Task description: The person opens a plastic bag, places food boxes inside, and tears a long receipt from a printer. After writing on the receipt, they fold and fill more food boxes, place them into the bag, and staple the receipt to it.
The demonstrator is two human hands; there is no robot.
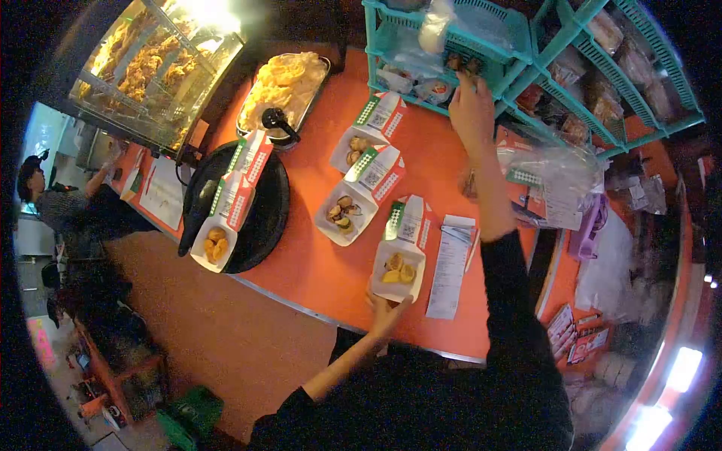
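Observation:
At the front of the orange counter, my left hand (385, 310) grips the near end of an open paper food box (397, 289) holding yellow-brown pieces, its printed lid flap raised. My right hand (472, 109) reaches into a teal plastic basket (410, 94), fingers drawn together beside small dark items (472, 65); I cannot tell what is between the fingertips. Wrapped cups (432, 91) lie left of these fingers. A second food box (342, 234) with browned pieces stands left of the first, and a third box (338, 156) stands behind it. Right of my left hand lies a printed receipt (448, 274).
Another food box (209, 261) sits on a round black stand (265, 244). Behind are a metal tray (307, 113) of yellow food with a black-handled utensil (277, 120) and a lit glass display case (143, 64). Plastic bags (560, 177) lie right. A person (60, 203) stands far left.

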